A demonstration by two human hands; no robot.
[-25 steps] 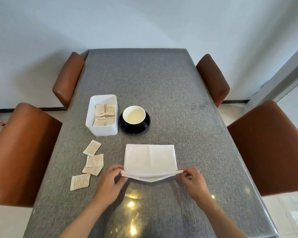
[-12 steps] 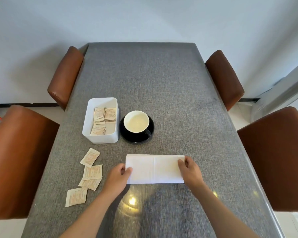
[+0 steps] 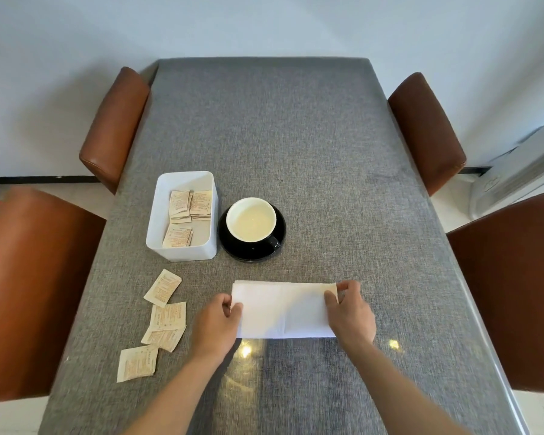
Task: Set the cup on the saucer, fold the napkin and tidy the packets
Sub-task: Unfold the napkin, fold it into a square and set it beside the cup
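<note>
A white napkin (image 3: 283, 310) lies folded into a flat rectangle near the front of the table. My left hand (image 3: 217, 324) pinches its left edge and my right hand (image 3: 350, 312) pinches its right edge. Behind it the black cup with a cream inside (image 3: 252, 219) stands on the black saucer (image 3: 278, 244). To the cup's left a white box (image 3: 182, 251) holds several beige packets. Several loose packets (image 3: 167, 315) lie scattered on the table left of the napkin.
The grey table (image 3: 296, 146) stretches away from me with brown chairs at both sides, such as the chair (image 3: 35, 277) at near left and the chair (image 3: 515, 277) at near right. A white appliance (image 3: 515, 180) stands by the right wall.
The napkin's near edge was lifted and folded over, so the napkin became a narrower flat rectangle. Both hands moved onto its short ends and now pinch them.
</note>
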